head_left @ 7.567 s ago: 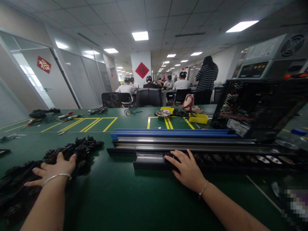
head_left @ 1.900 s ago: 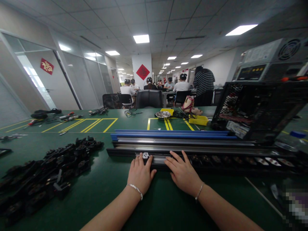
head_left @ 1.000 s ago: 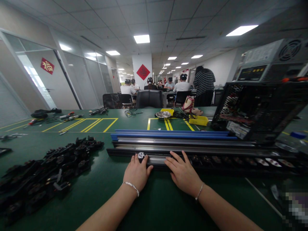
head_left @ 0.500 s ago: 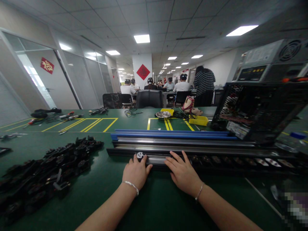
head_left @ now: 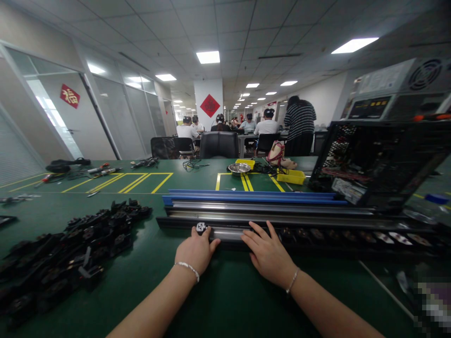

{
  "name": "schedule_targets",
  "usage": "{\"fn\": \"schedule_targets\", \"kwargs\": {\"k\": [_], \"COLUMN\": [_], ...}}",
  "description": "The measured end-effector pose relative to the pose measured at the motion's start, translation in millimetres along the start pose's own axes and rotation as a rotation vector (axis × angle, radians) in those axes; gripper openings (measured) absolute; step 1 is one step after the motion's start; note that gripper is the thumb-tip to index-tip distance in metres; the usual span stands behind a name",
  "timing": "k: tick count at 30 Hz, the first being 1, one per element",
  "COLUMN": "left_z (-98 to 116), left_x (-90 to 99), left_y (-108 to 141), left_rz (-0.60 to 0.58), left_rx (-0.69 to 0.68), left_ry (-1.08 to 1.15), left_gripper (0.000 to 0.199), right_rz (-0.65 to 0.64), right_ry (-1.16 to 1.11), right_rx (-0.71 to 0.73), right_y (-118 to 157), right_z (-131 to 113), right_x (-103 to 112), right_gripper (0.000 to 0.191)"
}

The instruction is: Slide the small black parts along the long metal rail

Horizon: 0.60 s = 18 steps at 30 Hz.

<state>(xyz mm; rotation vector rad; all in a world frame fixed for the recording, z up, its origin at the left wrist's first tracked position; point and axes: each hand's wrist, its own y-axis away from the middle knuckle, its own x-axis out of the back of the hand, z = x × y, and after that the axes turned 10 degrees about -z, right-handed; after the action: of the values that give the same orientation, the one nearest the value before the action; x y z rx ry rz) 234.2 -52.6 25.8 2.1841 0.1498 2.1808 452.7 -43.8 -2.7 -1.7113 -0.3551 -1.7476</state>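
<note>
My left hand (head_left: pixel 195 251) has its fingers around a small black-and-white part (head_left: pixel 201 227) at the left end of the nearest metal rail (head_left: pixel 229 234). My right hand (head_left: pixel 269 256) lies with spread fingers on that same rail, to the right of my left hand. Right of my right hand, a row of dark and silvery round parts (head_left: pixel 384 237) sits along the rail. Behind it lie more long rails, black and silver, and a blue one (head_left: pixel 253 196) at the back.
A large heap of black parts (head_left: pixel 88 234) covers the table's left side. An open computer case (head_left: pixel 380 159) stands at the right. Yellow trays (head_left: pixel 291 177), a metal bowl (head_left: pixel 239 168) and cables lie farther back. People sit at distant desks.
My left hand has moved slightly left along the rail, together with the small black-and-white part. My right hand has stayed in place.
</note>
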Motion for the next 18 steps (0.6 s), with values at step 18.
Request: {"fn": "schedule_targets", "kwargs": {"k": [18], "left_z": [-9.8], "left_x": [4.1], "left_y": [-1.1], "left_rz": [-0.002], "left_rx": [-0.009], "left_ry": [0.051], "left_gripper": [0.049], "right_rz": [0.013], "right_ry": [-0.008], "right_rx": [0.005], "right_y": [0.4], "right_z": [-0.2], "right_x": [-0.7], "right_gripper": [0.040]}}
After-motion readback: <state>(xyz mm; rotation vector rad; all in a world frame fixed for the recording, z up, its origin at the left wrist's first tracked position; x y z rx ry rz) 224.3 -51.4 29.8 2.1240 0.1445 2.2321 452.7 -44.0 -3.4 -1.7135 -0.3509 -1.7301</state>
